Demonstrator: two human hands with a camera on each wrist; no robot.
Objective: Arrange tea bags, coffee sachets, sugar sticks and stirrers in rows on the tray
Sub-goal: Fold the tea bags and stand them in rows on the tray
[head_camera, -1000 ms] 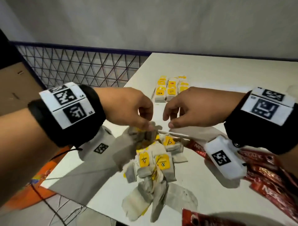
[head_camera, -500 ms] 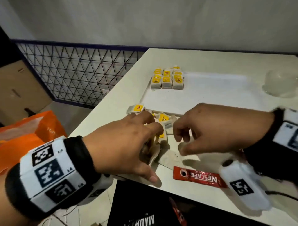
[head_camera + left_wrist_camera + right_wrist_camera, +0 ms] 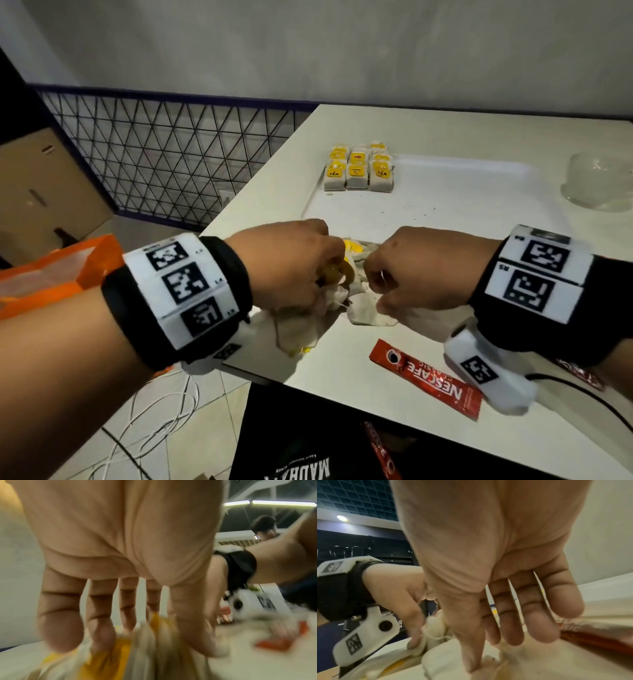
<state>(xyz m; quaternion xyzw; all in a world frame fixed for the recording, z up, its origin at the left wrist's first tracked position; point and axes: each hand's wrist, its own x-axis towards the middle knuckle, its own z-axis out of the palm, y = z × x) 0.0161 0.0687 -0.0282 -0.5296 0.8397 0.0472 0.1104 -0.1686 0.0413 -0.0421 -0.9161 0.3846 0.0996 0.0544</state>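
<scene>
Gripping the tea bag pile (image 3: 310, 320) just below the tray (image 3: 445, 205), left hand (image 3: 291, 263) now bunches it; right hand (image 3: 411, 270) pinches one bag, thumb visible only from right wrist.

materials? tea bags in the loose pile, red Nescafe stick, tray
Tea bags: soft off-white filter paper, matte; they crumple and fray, with thin strings and yellow card tags.
Nescafe stick: probably plastic or foil laminate; glossy, crimped ends.
Tray: likely smooth white plastic; raised rim, faint sheen.
</scene>
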